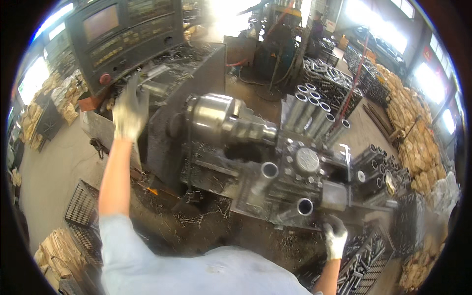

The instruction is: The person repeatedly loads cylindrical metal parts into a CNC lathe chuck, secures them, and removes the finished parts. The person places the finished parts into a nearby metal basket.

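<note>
My left hand (pixel 130 113), in a pale work glove, is raised below the control panel (pixel 123 37) of a metal lathe, close to its red knob (pixel 104 78). Motion smears its fingers, so whether they hold anything is unclear. My right hand (pixel 336 238), gloved with dark fingertips, hangs low by the machine's front edge; its fingers are loosely bent and apart, with nothing visible in them. Between the hands is the shiny chuck (pixel 212 112), facing the tool turret (pixel 307 160). Metal tubes stand on the carriage, one tube (pixel 264 178) upright and another tube (pixel 297 210) tilted.
Several tubes (pixel 314 110) stand behind the turret, with more tubes (pixel 376 169) at the right near a caliper (pixel 346 160). A wire basket of metal parts (pixel 361 265) sits at lower right, an open crate (pixel 81 209) at lower left. Metal chips litter the floor.
</note>
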`<state>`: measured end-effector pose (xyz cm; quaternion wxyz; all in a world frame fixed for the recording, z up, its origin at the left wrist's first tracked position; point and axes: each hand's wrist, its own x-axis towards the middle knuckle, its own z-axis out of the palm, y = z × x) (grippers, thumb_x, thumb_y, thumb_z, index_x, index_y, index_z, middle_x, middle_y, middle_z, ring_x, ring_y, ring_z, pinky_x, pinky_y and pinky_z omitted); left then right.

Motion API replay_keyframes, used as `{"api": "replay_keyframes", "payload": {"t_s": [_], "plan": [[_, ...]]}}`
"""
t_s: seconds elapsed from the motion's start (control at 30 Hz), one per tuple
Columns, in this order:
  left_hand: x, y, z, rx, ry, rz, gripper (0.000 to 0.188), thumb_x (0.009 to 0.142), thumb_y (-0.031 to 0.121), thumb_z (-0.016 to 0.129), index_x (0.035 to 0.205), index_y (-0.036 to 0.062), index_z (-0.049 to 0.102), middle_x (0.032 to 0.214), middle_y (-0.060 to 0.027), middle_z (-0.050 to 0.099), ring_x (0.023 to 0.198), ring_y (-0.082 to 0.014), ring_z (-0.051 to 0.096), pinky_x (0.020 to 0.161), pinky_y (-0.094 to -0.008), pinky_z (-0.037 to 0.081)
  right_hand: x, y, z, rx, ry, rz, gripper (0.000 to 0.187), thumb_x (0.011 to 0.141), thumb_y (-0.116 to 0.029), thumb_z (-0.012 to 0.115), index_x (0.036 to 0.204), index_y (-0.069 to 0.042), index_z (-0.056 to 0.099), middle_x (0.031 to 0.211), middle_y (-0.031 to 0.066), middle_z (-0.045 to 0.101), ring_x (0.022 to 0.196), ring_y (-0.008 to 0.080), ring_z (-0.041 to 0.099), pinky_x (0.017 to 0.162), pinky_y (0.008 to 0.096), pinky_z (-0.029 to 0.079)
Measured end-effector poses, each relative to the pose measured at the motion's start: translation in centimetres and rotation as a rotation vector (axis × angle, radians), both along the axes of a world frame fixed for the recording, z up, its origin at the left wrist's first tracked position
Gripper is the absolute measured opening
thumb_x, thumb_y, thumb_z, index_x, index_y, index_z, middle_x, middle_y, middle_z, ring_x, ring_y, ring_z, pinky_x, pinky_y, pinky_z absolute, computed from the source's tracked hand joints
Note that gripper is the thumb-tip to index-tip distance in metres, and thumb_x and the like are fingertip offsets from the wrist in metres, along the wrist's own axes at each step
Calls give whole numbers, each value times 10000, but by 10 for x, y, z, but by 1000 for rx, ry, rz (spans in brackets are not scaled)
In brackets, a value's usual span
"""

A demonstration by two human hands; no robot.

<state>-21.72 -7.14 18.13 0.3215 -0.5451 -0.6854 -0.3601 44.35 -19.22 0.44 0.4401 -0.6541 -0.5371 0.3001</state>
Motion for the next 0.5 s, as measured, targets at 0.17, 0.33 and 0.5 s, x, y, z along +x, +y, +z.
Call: {"api": "replay_keyframes", "payload": {"t_s": [0.17,0.33,0.5], "plan": [[178,-168,-184,-487,-412,-449,321,906,126,793,1216,51,754,1119,-188,789,1013,-351,774,916,-400,628,-22,23,-24,-149,169,222,732,804,-61,813,1490,34,577,1305,161,744,1179,200,706,1033,339,566],[256,-314,-300,-1330,-853,-331,384,1022,410,657,1233,96,723,1166,-204,765,1089,-415,728,924,-471,577,-64,52,-24,-54,-179,470,690,778,-142,873,1422,-36,649,1217,140,786,1116,195,750,951,351,588],[277,-428,-319,-1196,-978,-48,408,1032,405,611,1348,159,690,1275,-210,742,1176,-405,713,992,-494,570,-124,19,-14,-139,0,565,66,786,-48,777,814,12,779,766,60,780,706,147,723,706,340,575]]}}
